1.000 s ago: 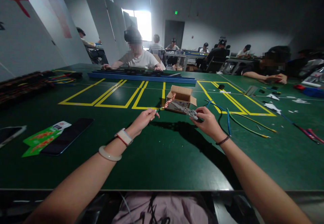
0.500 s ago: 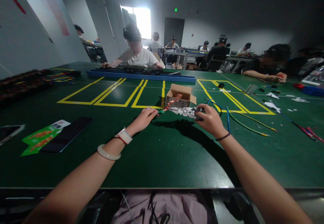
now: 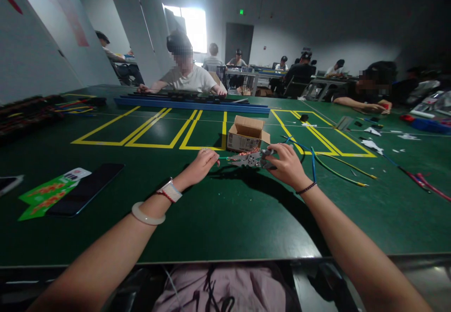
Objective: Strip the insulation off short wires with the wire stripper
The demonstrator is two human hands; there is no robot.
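Observation:
Between the fingertips of my left hand [image 3: 204, 162] is pinched a green-sheathed wire [image 3: 222, 158], its bare copper strands [image 3: 252, 152] pointing right. My right hand [image 3: 284, 162] is closed round the dark handles of a pair of metal wire strippers [image 3: 251, 160], whose jaws point left toward the wire. The copper strands lie along the tool's upper edge; whether the jaws grip the wire is too small to tell. Just behind the tool stands an open cardboard box [image 3: 243, 142].
Loose blue and green cables [image 3: 329, 170] lie right of my right hand. A dark phone [image 3: 88, 190] rests on a green packet [image 3: 38, 198] at left. Yellow tape [image 3: 151, 145] marks the green table. A blue rail [image 3: 193, 106] lies before a co-worker [image 3: 197, 78] across the table.
The wire strippers have turned and shifted against the wire. The copper strands, which stuck up at an angle, now lie flatter along the tool. The whole view has shifted slightly.

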